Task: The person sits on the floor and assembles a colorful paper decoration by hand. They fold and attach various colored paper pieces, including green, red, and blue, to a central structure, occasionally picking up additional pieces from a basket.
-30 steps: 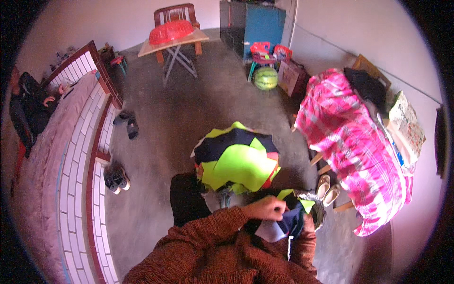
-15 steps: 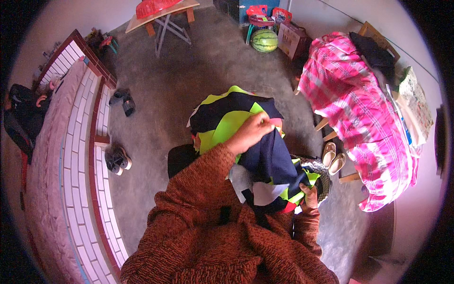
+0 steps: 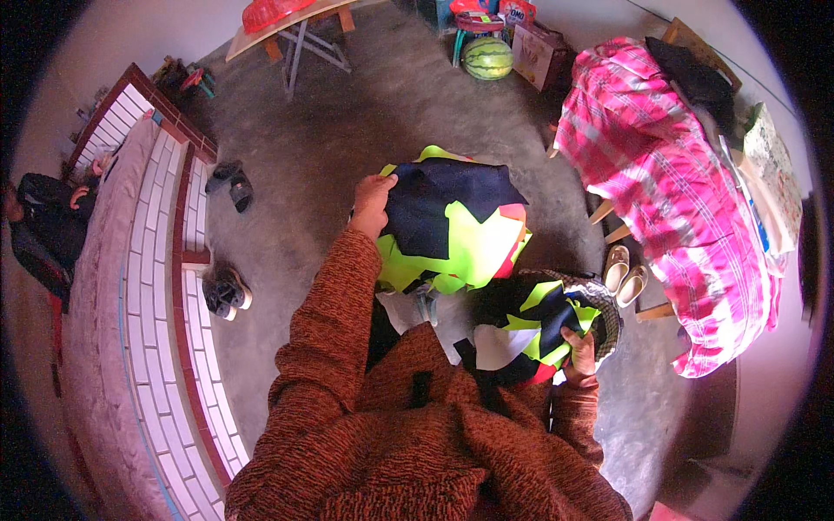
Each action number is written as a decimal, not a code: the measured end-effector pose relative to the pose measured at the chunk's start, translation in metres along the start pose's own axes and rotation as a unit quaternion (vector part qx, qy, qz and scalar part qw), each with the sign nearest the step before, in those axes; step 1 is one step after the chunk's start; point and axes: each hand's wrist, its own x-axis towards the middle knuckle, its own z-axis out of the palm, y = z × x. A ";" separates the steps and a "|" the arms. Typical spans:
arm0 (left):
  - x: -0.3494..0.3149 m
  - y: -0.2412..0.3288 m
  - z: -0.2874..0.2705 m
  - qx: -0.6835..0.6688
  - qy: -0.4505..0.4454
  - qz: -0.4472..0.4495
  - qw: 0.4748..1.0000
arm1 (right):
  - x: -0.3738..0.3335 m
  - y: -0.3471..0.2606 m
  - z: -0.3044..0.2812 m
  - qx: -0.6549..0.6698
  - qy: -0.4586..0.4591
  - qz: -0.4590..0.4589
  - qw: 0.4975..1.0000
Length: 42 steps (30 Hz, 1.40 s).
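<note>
My left hand (image 3: 373, 205) is closed on the left edge of a dark navy fabric piece (image 3: 417, 208), pinching it near its corner. This piece lies over a pile of cloth pieces (image 3: 473, 252) in neon yellow-green, with some pink-orange at its right side. What holds the pile up is mostly hidden. Low and to the right, my right hand (image 3: 580, 352) grips a bunch of fabric scraps (image 3: 543, 326) in navy, neon yellow, grey and red. These scraps sit close against my body, in front of a checked round-edged container (image 3: 608, 313) that they partly cover.
At the right stands furniture under a pink plaid cloth (image 3: 647, 191), with beige shoes (image 3: 625, 276) beside its legs. A white-brick platform (image 3: 143, 321) runs along the left, dark shoes (image 3: 228, 293) near it. Ahead are a watermelon (image 3: 488, 59), a carton (image 3: 540, 56) and a folding table (image 3: 295, 30).
My left hand has moved left and slightly away from me, drawing the navy piece from near the scraps onto the pile, where it lies spread. My right hand still grips the bunch.
</note>
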 end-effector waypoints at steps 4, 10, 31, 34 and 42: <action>-0.014 0.025 0.007 0.113 -0.052 0.077 0.989 | -0.002 0.000 -0.004 0.003 0.009 0.005 1.000; 0.019 0.052 -0.023 0.371 -0.043 0.275 0.886 | -0.006 -0.008 0.009 0.022 0.010 0.001 1.000; -0.056 0.048 0.082 0.433 -0.157 0.510 0.726 | -0.009 -0.008 0.008 0.000 -0.001 -0.009 1.000; -0.040 0.062 0.092 0.456 -0.143 0.482 0.735 | -0.007 -0.008 0.006 -0.004 -0.013 -0.003 1.000; -0.020 0.055 0.116 0.476 -0.102 0.458 0.743 | -0.012 -0.010 0.013 0.019 0.021 -0.023 0.999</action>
